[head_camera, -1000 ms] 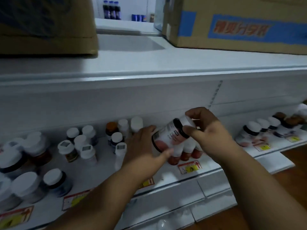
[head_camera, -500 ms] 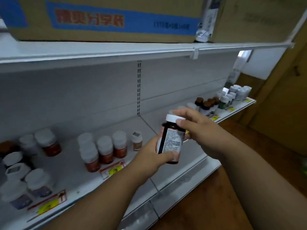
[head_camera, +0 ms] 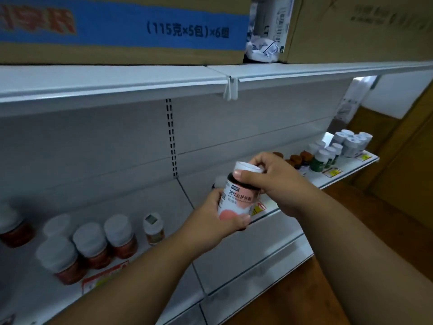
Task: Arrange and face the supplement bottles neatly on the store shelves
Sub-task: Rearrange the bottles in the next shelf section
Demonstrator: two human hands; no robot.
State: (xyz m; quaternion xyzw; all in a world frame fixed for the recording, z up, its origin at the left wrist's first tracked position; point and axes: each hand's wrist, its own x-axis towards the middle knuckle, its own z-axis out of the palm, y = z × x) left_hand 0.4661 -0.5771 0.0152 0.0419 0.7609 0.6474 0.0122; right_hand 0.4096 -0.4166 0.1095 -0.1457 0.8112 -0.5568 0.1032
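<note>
while the left hand (head_camera: 210, 221) is cupping the bottle (head_camera: 239, 198) from below and the right hand (head_camera: 274, 181) is pinching its cap, both are holding it above the shelf (head_camera: 234, 249), probably checking the label faces out.

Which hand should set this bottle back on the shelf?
Probably the left hand: it wraps the supplement bottle body, while the right hand only pinches the white cap.

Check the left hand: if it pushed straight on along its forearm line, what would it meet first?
The left hand holds the bottle and points up-right toward the shelf back. Just behind the bottle a white-capped bottle peeks out, so that probably comes first, then the back panel. Depth is unclear from this one view.
</note>
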